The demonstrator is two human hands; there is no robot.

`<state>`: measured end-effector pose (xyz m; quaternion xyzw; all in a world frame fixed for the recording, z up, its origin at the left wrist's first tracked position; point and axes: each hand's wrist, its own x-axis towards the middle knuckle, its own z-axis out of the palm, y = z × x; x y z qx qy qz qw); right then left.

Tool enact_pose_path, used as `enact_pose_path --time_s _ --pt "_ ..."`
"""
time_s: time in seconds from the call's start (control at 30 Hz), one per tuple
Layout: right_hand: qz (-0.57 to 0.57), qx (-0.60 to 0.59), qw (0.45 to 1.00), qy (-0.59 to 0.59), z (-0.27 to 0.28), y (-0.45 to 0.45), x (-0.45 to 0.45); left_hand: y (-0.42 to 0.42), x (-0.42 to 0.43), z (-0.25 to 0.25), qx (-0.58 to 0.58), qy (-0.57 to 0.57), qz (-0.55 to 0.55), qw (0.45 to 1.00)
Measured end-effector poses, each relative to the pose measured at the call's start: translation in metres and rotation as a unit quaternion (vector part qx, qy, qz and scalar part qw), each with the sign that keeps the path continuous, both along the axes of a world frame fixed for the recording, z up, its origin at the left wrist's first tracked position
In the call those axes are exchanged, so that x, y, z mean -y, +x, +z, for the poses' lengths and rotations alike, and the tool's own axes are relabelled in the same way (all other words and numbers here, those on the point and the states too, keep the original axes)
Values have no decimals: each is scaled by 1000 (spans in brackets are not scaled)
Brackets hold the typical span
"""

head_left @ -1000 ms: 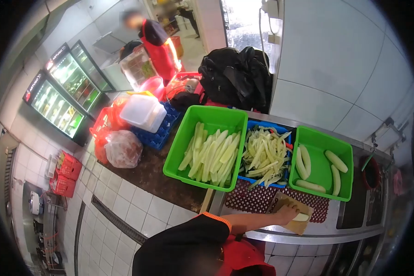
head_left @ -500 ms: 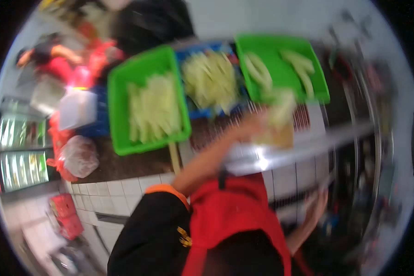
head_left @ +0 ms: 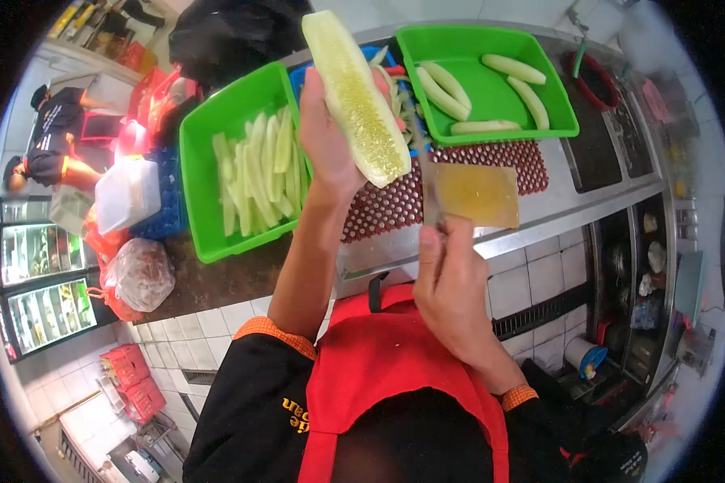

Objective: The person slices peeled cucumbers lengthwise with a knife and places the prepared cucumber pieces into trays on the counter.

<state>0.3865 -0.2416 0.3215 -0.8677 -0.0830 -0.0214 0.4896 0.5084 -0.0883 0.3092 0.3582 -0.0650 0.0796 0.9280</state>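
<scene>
We note the worktop [head_left: 540, 205] first, its steel front lip running just beside where we stand. On it sit the left green tub [head_left: 197, 161], with pale strips [head_left: 258, 177] lying lengthwise, and the right green tub [head_left: 491, 84], with peeled whole vegetables [head_left: 514, 68] spread about its floor. In front of the right tub lies a perforated red mat [head_left: 379, 213]; the cutting board [head_left: 495, 211] rests at the mat's near side, close to the lip.

The vegetable half [head_left: 358, 97] is raised in our left hand [head_left: 326, 149], above the mat, seedy cut face towards us; the fingers wrap it from behind. Our right hand [head_left: 455, 282] has its fingers closed round the knife [head_left: 428, 173] (most of the handle is hidden), blade pointing away, between half and board.

Handling, in our judgement: keep the left fingers behind the half and the blade turned from them, gripping firmly, as the wet flesh may slip. Room: right of the blade, over the board; leftward, half and blade stand close together, and tub rims limit reach beyond.
</scene>
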Motion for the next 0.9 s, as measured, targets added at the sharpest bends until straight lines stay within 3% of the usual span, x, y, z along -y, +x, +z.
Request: enact_pose_path --time_s 0.27,0.43,0.6,0.77,0.9 --pt "33 163 985 -51 -18 15 -31 -8 -22 31 -23 -24 60 998" --pt "85 156 983 -51 -16 20 -36 -9 -31 34 -9 -37 51 998" --pt "46 209 975 -57 -26 30 -50 -17 -19 37 -18 -58 25 998" --pt "56 167 981 -85 -38 42 -54 -21 -15 37 -2 -85 14 996" --pt "58 286 954 -71 -48 61 -58 -27 -7 32 -25 -28 33 999"
